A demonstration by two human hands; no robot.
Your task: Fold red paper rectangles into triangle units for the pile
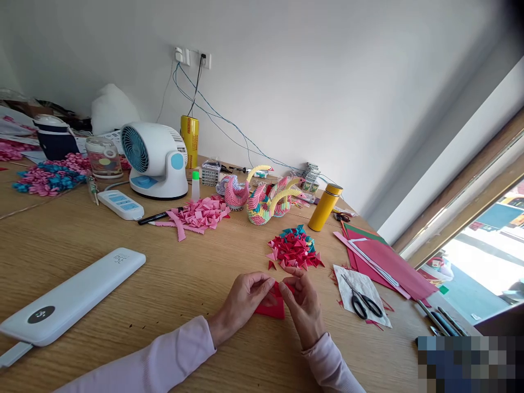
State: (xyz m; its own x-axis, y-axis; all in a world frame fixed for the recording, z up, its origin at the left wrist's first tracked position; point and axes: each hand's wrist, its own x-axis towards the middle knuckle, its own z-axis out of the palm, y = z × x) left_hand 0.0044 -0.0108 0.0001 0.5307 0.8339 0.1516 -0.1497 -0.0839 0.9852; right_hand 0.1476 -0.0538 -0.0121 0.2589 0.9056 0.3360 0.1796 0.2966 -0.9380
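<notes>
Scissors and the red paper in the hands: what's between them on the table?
In the head view, the scissors lie on a white sheet; between it and the red paper come the right hand and bare table.

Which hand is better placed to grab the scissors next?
Right. The right hand sits on the red paper on the side nearest the scissors; the left hand would have to cross over it.

Bare table (172, 284) lies open left of the left hand (244, 297). Just beyond both hands a pile of folded paper pieces (295, 250) blocks the way; scissors (364, 303) lie near the right hand (305, 305).
</notes>
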